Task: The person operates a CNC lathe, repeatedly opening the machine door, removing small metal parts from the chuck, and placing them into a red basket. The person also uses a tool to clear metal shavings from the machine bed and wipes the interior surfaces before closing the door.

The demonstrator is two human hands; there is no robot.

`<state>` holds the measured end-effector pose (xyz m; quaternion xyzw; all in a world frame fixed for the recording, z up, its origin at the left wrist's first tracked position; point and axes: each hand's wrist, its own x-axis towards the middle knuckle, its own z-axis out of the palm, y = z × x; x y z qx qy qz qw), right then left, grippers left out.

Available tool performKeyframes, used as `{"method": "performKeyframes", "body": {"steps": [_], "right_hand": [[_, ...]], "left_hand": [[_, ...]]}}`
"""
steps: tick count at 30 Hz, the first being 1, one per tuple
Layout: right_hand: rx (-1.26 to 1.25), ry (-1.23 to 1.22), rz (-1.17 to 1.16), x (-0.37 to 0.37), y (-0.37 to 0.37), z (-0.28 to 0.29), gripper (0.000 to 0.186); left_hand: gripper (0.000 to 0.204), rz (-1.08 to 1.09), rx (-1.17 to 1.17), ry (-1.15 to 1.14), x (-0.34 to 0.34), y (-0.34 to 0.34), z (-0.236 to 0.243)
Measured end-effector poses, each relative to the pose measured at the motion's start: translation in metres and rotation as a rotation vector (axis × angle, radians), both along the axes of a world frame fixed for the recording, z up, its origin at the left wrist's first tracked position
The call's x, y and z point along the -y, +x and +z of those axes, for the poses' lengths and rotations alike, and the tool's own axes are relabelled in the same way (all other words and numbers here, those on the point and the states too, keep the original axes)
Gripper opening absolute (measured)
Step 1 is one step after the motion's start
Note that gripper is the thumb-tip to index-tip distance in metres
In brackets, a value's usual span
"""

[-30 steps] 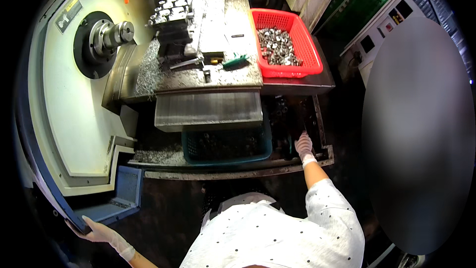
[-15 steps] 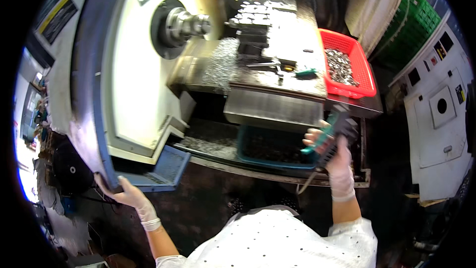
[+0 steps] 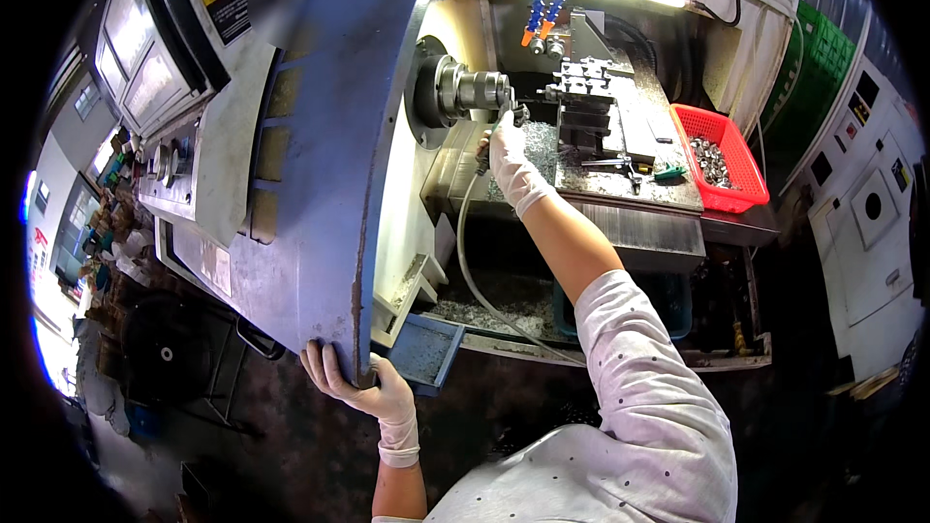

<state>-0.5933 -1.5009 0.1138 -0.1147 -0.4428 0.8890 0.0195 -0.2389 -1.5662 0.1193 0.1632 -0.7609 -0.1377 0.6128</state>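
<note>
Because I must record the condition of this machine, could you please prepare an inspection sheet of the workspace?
Surface: metal carriage soiled along its top front edge; metal shavings lie below.
Job's things: hand tool close to the chuck, contact unclear; blue door leaves the interior exposed.
Clutter: small green item on the carriage; red basket holds metal parts.
Hands: left hand grips the door's edge; right hand holds the tool.
Cables: pale hose hangs from the tool; blue segmented hoses above.
Surroundings: black fan at left; white cabinet at right.
</note>
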Motion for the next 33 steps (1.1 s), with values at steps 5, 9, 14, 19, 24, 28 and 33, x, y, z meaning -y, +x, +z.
{"method": "performKeyframes", "body": {"steps": [5,9,14,19,24,28,33], "right_hand": [[0.023,-0.041,0.086,-0.017,0.006,0.005,0.045],[0.013,-0.066,0.093,-0.017,0.01,0.014,0.045],[-0.111,0.061,0.202,-0.064,0.039,0.026,0.039],[-0.3,0.406,-0.191,-0.199,0.124,-0.014,0.024],[0.115,0.261,-0.463,-0.406,0.198,-0.107,0.02],[0.551,0.299,-0.421,-0.487,0.206,-0.211,0.023],[0.265,1.761,-0.472,-0.446,0.199,-0.2,0.035]], "left_hand": [[0.051,-0.037,-0.03,-0.001,0.001,-0.003,-0.001],[0.051,-0.017,-0.026,-0.005,0.001,-0.002,-0.001],[0.044,0.024,0.003,-0.021,0.0,0.0,0.002],[0.047,0.068,-0.003,-0.054,0.004,0.005,-0.001],[0.047,0.147,-0.034,0.014,-0.002,-0.007,0.004],[0.047,0.206,-0.02,0.018,0.002,-0.006,0.006],[0.048,0.248,-0.028,0.028,0.01,0.002,0.006]]}}
